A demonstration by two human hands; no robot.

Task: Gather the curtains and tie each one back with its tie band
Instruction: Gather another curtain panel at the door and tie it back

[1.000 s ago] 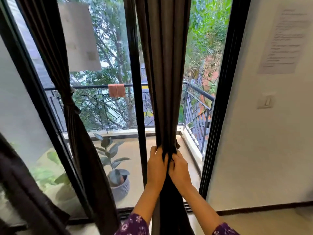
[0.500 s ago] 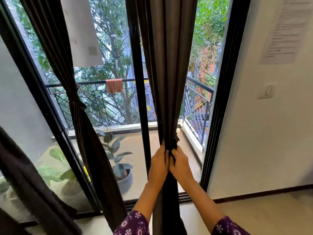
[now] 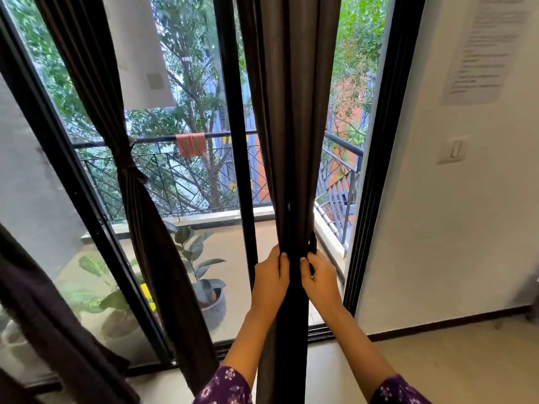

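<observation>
Gripping one gathered curtain, left hand, right hand, one tied curtain

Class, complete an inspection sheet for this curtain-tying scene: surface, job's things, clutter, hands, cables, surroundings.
Surface: light floor indoors.
Job's things: middle curtain gathered, no band seen round it; left curtain tied back by its tie band.
Clutter: nothing seen.
Hands: left hand and right hand both grip the middle curtain.
Cables: nothing seen.
Surroundings: potted plant outside; orange cloth on the balcony railing; wall switch and paper sheet on the right wall.
</observation>
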